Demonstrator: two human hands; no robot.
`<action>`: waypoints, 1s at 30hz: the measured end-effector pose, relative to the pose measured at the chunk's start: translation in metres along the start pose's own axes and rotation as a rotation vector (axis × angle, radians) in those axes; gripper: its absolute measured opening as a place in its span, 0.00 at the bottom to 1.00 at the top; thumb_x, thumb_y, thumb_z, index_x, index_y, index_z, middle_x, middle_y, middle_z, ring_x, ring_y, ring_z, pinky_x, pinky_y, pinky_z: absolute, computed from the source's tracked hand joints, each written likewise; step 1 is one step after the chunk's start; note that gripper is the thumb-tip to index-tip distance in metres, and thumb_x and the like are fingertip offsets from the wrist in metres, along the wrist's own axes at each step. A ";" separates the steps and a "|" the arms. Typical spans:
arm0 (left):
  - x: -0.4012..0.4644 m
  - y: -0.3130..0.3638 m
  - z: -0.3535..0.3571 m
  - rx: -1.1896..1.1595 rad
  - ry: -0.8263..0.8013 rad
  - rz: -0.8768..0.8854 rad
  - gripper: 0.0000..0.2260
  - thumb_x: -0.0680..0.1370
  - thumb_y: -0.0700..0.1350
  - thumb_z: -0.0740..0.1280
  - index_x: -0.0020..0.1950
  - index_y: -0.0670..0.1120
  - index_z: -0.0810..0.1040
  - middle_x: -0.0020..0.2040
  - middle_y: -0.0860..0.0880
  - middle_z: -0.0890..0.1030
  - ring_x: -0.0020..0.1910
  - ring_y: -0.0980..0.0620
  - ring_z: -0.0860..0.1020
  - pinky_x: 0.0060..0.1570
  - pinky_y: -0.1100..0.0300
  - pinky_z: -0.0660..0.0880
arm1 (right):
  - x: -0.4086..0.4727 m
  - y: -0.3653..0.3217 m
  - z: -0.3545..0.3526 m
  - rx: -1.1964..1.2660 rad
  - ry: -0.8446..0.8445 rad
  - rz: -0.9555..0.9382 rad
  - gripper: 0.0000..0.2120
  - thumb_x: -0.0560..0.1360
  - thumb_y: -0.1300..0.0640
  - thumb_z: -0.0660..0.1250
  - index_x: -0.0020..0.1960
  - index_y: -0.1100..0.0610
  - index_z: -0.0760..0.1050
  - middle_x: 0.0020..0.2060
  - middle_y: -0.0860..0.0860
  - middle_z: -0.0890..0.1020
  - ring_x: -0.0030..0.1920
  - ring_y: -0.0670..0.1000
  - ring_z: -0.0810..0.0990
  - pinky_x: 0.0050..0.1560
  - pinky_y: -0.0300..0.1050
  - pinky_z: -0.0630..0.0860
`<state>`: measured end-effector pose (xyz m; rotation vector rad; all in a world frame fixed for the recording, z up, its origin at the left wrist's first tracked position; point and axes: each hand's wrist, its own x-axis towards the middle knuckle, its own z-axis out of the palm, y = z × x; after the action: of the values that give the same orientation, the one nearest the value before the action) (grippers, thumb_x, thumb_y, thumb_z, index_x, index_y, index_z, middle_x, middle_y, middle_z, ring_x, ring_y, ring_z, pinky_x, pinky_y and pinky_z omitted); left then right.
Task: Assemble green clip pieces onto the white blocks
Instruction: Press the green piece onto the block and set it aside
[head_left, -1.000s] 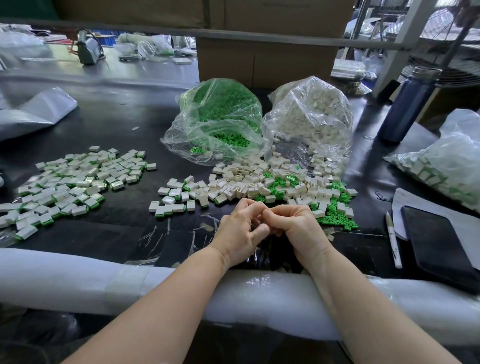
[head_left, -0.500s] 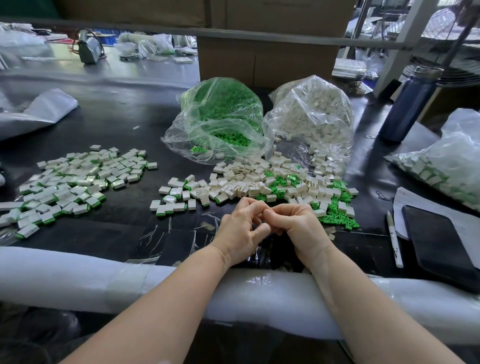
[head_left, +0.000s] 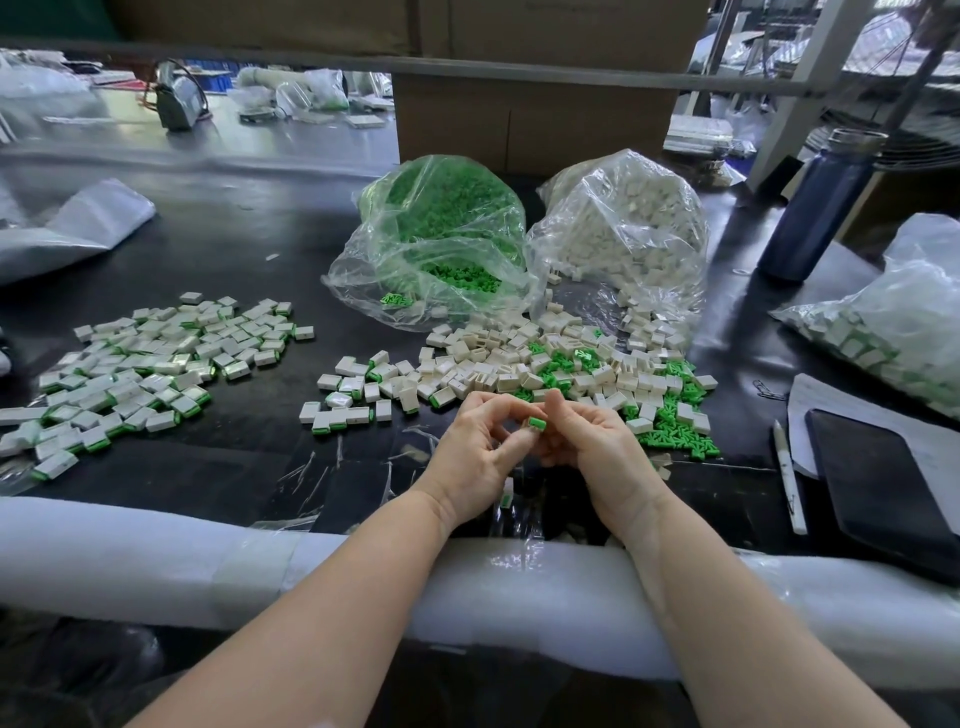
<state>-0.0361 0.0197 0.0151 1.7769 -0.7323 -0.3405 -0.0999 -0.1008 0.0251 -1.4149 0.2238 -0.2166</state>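
Note:
My left hand (head_left: 475, 457) and my right hand (head_left: 597, 449) meet just above the dark table's near edge. Between their fingertips sits a small white block with a green clip (head_left: 536, 423), its green end facing up. Both hands pinch it with curled fingers. Just beyond the hands lies a heap of loose white blocks (head_left: 498, 358) mixed with loose green clips (head_left: 670, 431). A spread of assembled blocks with green edges (head_left: 145, 364) covers the table at the left.
Behind the heap stand an open bag of green clips (head_left: 441, 234) and a bag of white blocks (head_left: 623, 228). At the right are a blue bottle (head_left: 821, 208), another bag (head_left: 893, 322), a pen (head_left: 789, 478) and a dark tablet (head_left: 883, 478). White foam padding (head_left: 156, 551) lines the near edge.
The hands were pressed tightly together, hiding the piece. They have now eased apart a little, and the block with its green clip shows between the fingertips.

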 end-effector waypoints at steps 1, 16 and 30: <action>0.000 0.000 0.000 0.000 0.000 -0.002 0.08 0.76 0.39 0.66 0.46 0.53 0.78 0.49 0.51 0.70 0.40 0.53 0.72 0.43 0.70 0.71 | 0.000 0.000 0.000 0.006 -0.007 0.000 0.16 0.72 0.46 0.63 0.36 0.54 0.84 0.31 0.50 0.82 0.32 0.45 0.77 0.34 0.35 0.76; -0.001 0.001 0.001 0.129 -0.048 0.031 0.04 0.70 0.48 0.62 0.40 0.57 0.74 0.46 0.57 0.70 0.40 0.53 0.73 0.49 0.54 0.74 | 0.001 0.005 -0.004 -0.064 0.007 0.014 0.06 0.73 0.61 0.69 0.42 0.64 0.82 0.31 0.56 0.80 0.31 0.47 0.76 0.33 0.35 0.73; -0.003 0.002 0.001 0.210 -0.088 0.015 0.06 0.69 0.50 0.60 0.43 0.55 0.74 0.46 0.57 0.71 0.44 0.49 0.75 0.53 0.47 0.73 | -0.001 0.006 -0.004 -0.028 0.054 0.021 0.05 0.71 0.66 0.69 0.38 0.66 0.81 0.27 0.55 0.78 0.27 0.46 0.73 0.30 0.35 0.72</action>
<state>-0.0401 0.0205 0.0157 1.9622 -0.8697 -0.3439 -0.1015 -0.1038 0.0189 -1.4346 0.2865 -0.2352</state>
